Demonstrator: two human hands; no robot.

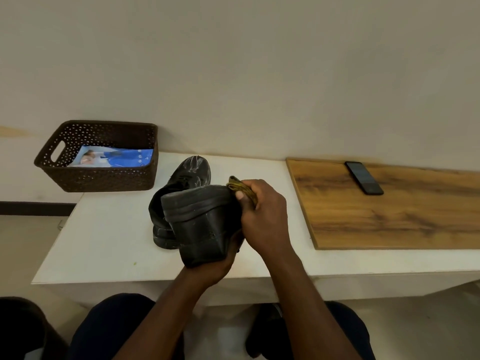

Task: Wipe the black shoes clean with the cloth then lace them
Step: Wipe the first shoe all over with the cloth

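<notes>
The left hand (211, 268) cupped a black shoe (201, 224) from below, its fingers wrapped under the near end, holding it lifted above the white table (109, 235) with the sole side turned up and left. The right hand (265, 216) was closed around a bunched yellow-brown cloth (240, 189), thumb pressed on it, and held the cloth against the shoe's far right edge. Only a small wad of cloth showed past the fingers.

The second shoe (188, 178) stood on the table just behind and left of the held one, toe pointing far, its toe cap streaked with pale smears. The held shoe hid much of its near part; its heel showed below left of the held shoe. Whether either shoe had laces could not be told.

At the far left a dark brown perforated basket (104, 178) sat by the wall, with a blue printed packet (114, 158) lying inside. To the right a wooden board (389, 214) lay on the table, well apart from the shoes, and a black phone (363, 178) rested on the board's far part, screen up.

The person's knees, in dark trousers (109, 328), showed below the table's near edge.
</notes>
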